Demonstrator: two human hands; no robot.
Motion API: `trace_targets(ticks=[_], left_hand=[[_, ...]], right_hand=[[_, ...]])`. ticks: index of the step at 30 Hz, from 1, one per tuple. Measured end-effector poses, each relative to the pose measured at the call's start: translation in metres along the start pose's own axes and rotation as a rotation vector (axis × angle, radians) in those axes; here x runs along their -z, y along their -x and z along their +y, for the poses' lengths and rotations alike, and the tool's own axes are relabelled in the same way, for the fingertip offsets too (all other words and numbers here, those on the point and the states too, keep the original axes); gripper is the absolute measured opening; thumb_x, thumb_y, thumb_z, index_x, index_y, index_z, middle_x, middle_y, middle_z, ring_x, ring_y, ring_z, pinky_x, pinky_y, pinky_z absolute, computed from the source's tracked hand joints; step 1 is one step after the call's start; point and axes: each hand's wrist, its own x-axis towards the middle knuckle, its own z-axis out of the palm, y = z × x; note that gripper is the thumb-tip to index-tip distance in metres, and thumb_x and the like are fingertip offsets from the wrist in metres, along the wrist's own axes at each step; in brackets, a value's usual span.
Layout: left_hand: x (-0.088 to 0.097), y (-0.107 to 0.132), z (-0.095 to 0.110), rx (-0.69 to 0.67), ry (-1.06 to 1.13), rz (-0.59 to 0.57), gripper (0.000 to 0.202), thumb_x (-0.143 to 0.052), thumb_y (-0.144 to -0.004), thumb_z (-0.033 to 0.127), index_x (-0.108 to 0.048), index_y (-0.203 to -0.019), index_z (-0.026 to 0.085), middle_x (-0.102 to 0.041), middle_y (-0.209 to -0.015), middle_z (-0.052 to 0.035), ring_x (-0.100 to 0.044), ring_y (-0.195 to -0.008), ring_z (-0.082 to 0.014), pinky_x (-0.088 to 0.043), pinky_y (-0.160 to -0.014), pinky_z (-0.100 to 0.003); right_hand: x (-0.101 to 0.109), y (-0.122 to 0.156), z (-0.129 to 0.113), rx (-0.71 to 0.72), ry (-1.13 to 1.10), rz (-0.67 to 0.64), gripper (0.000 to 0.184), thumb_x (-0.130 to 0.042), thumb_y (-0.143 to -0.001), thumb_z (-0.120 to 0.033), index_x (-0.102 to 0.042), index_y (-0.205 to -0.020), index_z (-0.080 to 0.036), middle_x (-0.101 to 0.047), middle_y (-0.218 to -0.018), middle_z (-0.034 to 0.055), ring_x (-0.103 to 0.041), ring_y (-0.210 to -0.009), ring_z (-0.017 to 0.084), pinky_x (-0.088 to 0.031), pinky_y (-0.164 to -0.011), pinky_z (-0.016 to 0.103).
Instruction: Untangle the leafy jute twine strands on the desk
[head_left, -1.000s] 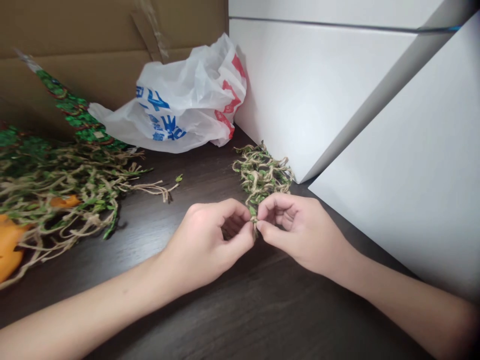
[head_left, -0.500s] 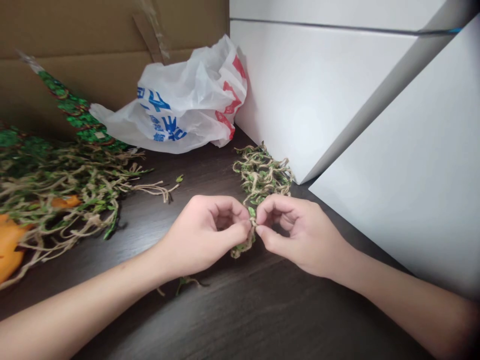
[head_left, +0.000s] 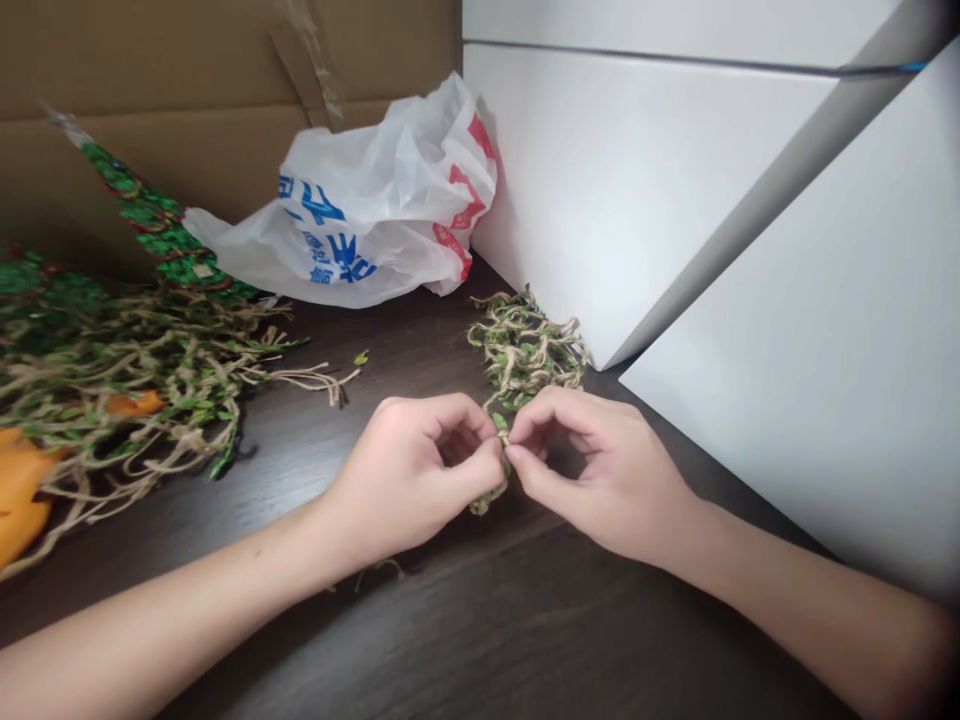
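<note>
Fingertip grips pressed together, left hand and right hand both pinching one strand of green-leaved jute twine garland, bunched at twelve o'clock on the dark wooden desk.

white panels and cardboard border a dark wood table.

Compared with the earlier frames, a loop of leafy jute twine now hangs below the pinch of the left hand and right hand. The right hand sits turned slightly. A loose twine strand has appeared on the wooden tabletop.
</note>
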Motion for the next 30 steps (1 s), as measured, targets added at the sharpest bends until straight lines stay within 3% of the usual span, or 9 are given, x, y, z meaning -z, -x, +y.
trace_targets(ticks=[7, 11, 15, 22, 30], left_hand=[[-0.004, 0.007, 0.002, -0.184, -0.146, 0.065, 0.012, -0.066, -0.085, 0.014, -0.071, -0.075, 0.017, -0.071, -0.064, 0.0035, -0.061, -0.056, -0.0087, -0.048, -0.059, -0.020], [-0.006, 0.006, 0.004, -0.008, 0.022, 0.021, 0.011, -0.065, -0.081, 0.012, -0.070, -0.073, 0.018, -0.068, -0.060, 0.0038, -0.059, -0.054, -0.0094, -0.048, -0.055, -0.021], [-0.006, 0.002, 0.004, 0.181, 0.283, 0.000, 0.006, -0.067, -0.077, 0.013, -0.068, -0.072, 0.016, -0.067, -0.059, 0.0031, -0.056, -0.051, -0.0093, -0.046, -0.049, -0.020], [-0.004, -0.003, 0.001, 0.162, 0.485, -0.082, 0.005, -0.070, -0.079, 0.011, -0.069, -0.076, 0.014, -0.071, -0.063, 0.0006, -0.062, -0.055, -0.0091, -0.050, -0.054, -0.019], [-0.002, 0.002, 0.000, -0.001, 0.144, -0.015, 0.007, -0.067, -0.088, 0.016, -0.072, -0.082, 0.014, -0.073, -0.069, -0.0001, -0.064, -0.062, -0.0110, -0.052, -0.062, -0.022]], right_hand=[[0.000, 0.005, -0.007, 0.009, 0.146, 0.039, 0.015, -0.068, -0.081, -0.006, -0.063, -0.080, -0.021, -0.066, -0.074, -0.0032, -0.062, -0.065, 0.011, -0.053, -0.064, 0.024], [-0.001, 0.005, -0.009, -0.070, 0.048, 0.021, 0.016, -0.067, -0.078, -0.005, -0.062, -0.077, -0.021, -0.065, -0.071, -0.0047, -0.060, -0.060, 0.009, -0.051, -0.057, 0.022], [-0.003, 0.003, -0.006, -0.148, -0.160, 0.032, 0.016, -0.067, -0.077, -0.006, -0.063, -0.079, -0.022, -0.068, -0.073, -0.0031, -0.064, -0.064, 0.012, -0.055, -0.061, 0.024], [-0.005, 0.002, -0.002, -0.247, -0.445, 0.040, 0.015, -0.068, -0.078, -0.007, -0.063, -0.080, -0.020, -0.065, -0.073, -0.0029, -0.062, -0.063, 0.010, -0.054, -0.057, 0.021], [0.004, 0.000, -0.001, -0.156, -0.193, -0.027, 0.010, -0.073, -0.084, -0.012, -0.066, -0.084, -0.020, -0.069, -0.077, -0.0017, -0.065, -0.067, 0.011, -0.056, -0.064, 0.023]])
